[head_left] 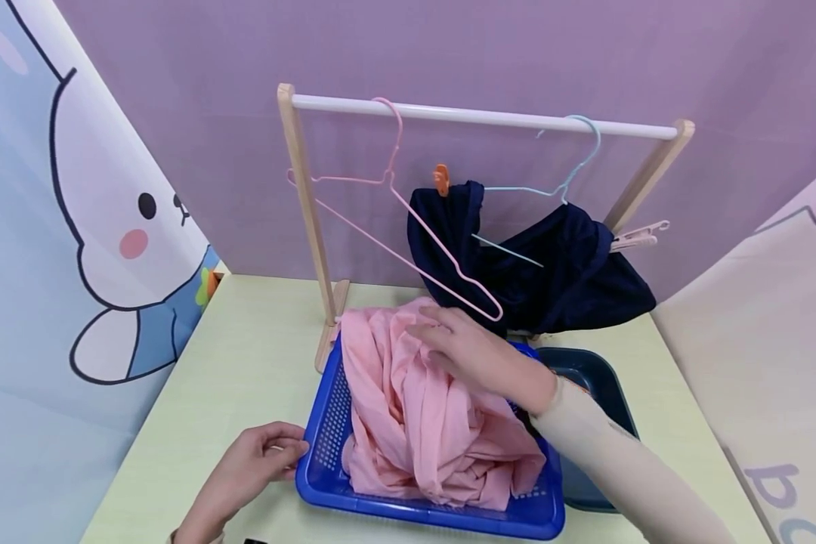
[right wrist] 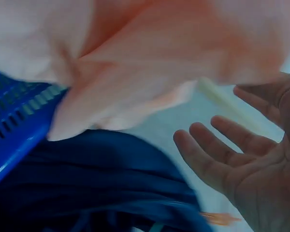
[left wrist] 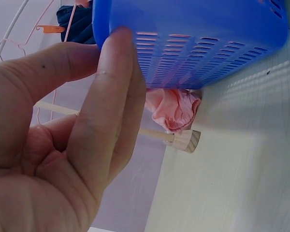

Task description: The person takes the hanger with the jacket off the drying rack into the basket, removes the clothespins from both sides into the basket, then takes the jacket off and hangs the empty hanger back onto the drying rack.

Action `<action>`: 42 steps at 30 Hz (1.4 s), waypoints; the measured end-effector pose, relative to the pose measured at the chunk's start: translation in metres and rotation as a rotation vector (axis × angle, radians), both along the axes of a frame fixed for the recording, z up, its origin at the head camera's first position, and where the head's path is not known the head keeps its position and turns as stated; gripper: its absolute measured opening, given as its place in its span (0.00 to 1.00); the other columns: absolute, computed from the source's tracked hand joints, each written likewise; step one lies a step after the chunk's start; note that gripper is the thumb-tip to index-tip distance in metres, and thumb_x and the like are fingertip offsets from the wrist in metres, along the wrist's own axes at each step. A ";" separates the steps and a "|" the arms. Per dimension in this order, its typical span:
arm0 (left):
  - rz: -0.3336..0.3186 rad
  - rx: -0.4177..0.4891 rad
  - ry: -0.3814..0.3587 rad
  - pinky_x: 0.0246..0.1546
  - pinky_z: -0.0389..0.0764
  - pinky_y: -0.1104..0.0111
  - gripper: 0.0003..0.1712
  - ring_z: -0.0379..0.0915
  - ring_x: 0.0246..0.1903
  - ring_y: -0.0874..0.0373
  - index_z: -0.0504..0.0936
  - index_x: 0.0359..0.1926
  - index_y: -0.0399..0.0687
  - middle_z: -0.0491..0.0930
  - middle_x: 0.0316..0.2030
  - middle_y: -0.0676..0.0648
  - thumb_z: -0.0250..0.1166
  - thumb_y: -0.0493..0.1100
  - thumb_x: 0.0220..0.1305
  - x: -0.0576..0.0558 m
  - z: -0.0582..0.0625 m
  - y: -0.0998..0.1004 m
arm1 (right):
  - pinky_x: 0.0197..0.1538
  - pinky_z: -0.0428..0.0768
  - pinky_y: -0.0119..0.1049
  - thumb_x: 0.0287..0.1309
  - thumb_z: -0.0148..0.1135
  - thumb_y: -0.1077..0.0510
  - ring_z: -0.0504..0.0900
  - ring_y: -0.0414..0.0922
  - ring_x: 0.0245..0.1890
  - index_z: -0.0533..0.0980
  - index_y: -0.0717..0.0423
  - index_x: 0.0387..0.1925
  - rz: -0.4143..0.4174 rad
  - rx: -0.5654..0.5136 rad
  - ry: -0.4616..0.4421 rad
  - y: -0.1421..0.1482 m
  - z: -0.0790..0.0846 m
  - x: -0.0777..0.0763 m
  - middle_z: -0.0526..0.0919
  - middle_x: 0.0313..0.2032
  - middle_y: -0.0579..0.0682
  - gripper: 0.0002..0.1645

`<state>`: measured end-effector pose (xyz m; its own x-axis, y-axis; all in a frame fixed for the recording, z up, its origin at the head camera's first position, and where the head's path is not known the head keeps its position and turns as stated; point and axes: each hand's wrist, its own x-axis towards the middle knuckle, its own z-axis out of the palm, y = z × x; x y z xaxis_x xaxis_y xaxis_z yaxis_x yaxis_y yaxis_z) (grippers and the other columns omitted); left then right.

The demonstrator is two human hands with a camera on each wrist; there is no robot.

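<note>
My left hand [head_left: 255, 461] pinches the left rim of a blue plastic basket [head_left: 435, 516] between thumb and fingers; the left wrist view shows the fingertips at the basket's edge [left wrist: 183, 19]. A crumpled pink cloth [head_left: 415, 408] fills the basket and spills over its far side. My right hand [head_left: 479, 351] is over the far part of this cloth, fingers spread and loosely bent. In the right wrist view the right hand [right wrist: 246, 169] shows straight, separate fingers beside the blurred cloth [right wrist: 135, 63], gripping nothing.
Behind the basket stands a wooden rack with a white bar [head_left: 476, 115]. A pink hanger [head_left: 387, 180] and a light blue hanger [head_left: 571, 177] hang from it. Orange and pale pegs flank a dark navy garment [head_left: 551, 279]. A dark green basin [head_left: 608, 400] sits right of the basket.
</note>
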<state>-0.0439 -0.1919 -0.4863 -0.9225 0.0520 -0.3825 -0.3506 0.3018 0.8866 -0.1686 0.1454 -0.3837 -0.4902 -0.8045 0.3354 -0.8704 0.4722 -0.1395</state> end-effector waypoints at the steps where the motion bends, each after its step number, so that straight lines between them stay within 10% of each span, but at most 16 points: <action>1: -0.003 0.003 0.000 0.33 0.87 0.63 0.18 0.82 0.34 0.51 0.79 0.51 0.29 0.83 0.36 0.43 0.67 0.39 0.67 0.000 0.000 0.000 | 0.64 0.74 0.52 0.61 0.69 0.64 0.70 0.59 0.64 0.73 0.56 0.65 -0.012 0.040 -0.036 -0.002 -0.003 -0.010 0.72 0.63 0.64 0.31; 9: -0.030 0.019 0.015 0.33 0.87 0.63 0.19 0.82 0.34 0.51 0.79 0.51 0.28 0.83 0.36 0.44 0.67 0.40 0.67 -0.001 -0.001 -0.001 | 0.61 0.74 0.57 0.54 0.70 0.69 0.74 0.63 0.56 0.74 0.60 0.64 0.038 0.110 -0.162 -0.011 -0.025 -0.058 0.73 0.58 0.69 0.34; 22: -0.026 0.021 0.021 0.33 0.87 0.63 0.18 0.82 0.34 0.51 0.79 0.51 0.28 0.83 0.36 0.44 0.67 0.39 0.67 -0.001 -0.003 -0.003 | 0.48 0.82 0.38 0.55 0.62 0.74 0.81 0.48 0.39 0.86 0.58 0.34 0.045 -0.036 -0.081 -0.022 -0.047 -0.064 0.82 0.35 0.53 0.12; 30: -0.020 0.017 0.017 0.33 0.87 0.63 0.19 0.82 0.34 0.51 0.79 0.51 0.29 0.83 0.36 0.43 0.68 0.40 0.66 0.000 -0.001 -0.002 | 0.48 0.83 0.36 0.57 0.67 0.73 0.81 0.46 0.41 0.86 0.58 0.38 0.002 -0.130 -0.047 -0.007 -0.031 -0.032 0.82 0.38 0.51 0.11; 37: -0.015 0.009 0.008 0.33 0.87 0.63 0.19 0.82 0.34 0.51 0.79 0.51 0.29 0.83 0.36 0.43 0.67 0.40 0.66 0.001 0.000 -0.002 | 0.48 0.81 0.31 0.49 0.66 0.80 0.78 0.48 0.41 0.82 0.63 0.40 0.167 -0.329 0.006 0.014 -0.011 0.011 0.78 0.41 0.54 0.18; 42: -0.014 0.010 0.011 0.33 0.87 0.63 0.19 0.82 0.34 0.51 0.79 0.51 0.29 0.83 0.36 0.43 0.67 0.40 0.66 0.001 0.000 -0.002 | 0.51 0.83 0.39 0.75 0.50 0.65 0.77 0.49 0.48 0.81 0.59 0.49 0.134 -0.194 0.139 0.029 0.006 0.050 0.77 0.47 0.55 0.13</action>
